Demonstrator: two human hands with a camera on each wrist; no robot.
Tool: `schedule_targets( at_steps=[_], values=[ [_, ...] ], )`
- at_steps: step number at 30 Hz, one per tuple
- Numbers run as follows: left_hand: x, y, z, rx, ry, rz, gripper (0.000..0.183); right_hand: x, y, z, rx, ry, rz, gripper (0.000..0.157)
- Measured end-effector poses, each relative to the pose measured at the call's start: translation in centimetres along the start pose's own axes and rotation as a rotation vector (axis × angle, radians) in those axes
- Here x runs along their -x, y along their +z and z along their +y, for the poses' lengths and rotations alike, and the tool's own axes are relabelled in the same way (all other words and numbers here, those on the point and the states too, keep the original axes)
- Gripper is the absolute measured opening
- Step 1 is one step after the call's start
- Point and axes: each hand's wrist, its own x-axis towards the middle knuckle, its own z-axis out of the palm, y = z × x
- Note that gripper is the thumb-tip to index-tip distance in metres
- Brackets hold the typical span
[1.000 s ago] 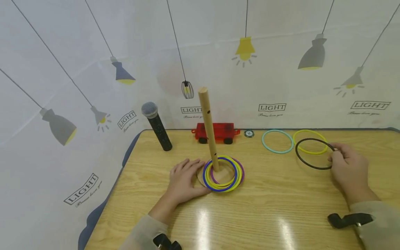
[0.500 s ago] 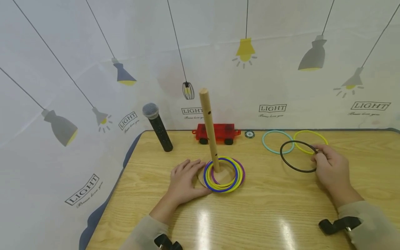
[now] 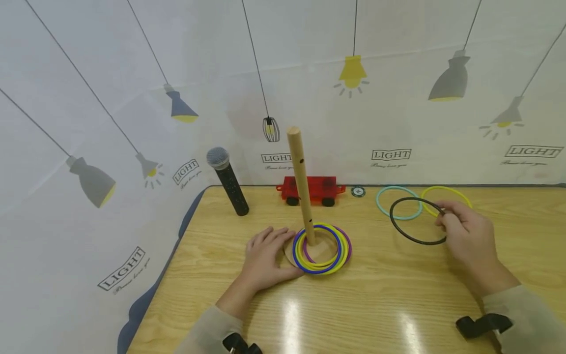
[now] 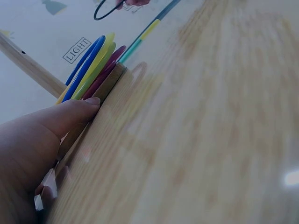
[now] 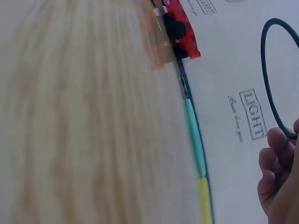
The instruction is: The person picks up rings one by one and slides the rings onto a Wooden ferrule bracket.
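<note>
Black ring (image 3: pixel 391 215) hangs raised and tilted at the right of the head frame, clear of the tabletop and, in that view, crossing the teal ring (image 3: pixel 377 204) and yellow ring (image 3: pixel 446 187) lying near the wall. The right hand (image 3: pixel 470 236) pinches it at one edge between thumb and fingers. Toward the middle, the left hand (image 3: pixel 267 258) has its fingers extended and spread against the left side of the round base (image 3: pixel 323 248), thumb along the near edge, gripping nothing off the table. Around the foot of the wooden post (image 3: pixel 302 182) sit a blue ring (image 3: pixel 294 250), a purple ring (image 3: pixel 351 243) and yellow between them, unevenly stacked and overhanging the base. Held by so little of its edge, the black ring could swivel, or drop onto the two loose rings if the pinch slackens. Were it to strike the post at that slant, it could snag on the top or side and jolt the stand, chiefly if the left hand bears only lightly; a knock might also shift the off-centre stack.
</note>
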Motion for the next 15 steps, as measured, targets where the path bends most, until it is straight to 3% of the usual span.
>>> schedule_targets(
  at_steps=[8, 15],
  values=[
    [-0.1, 0.1, 0.1, -0.005, -0.004, 0.002, 0.097, -0.5, 0.3, -3.7, 0.0, -0.148, -0.028, 0.031],
    [0.0, 0.0, 0.0, 0.0, 0.002, 0.001, 0.097, -1.5, 0.3, -6.2, 0.007, -0.193, -0.017, 0.032]
  ],
)
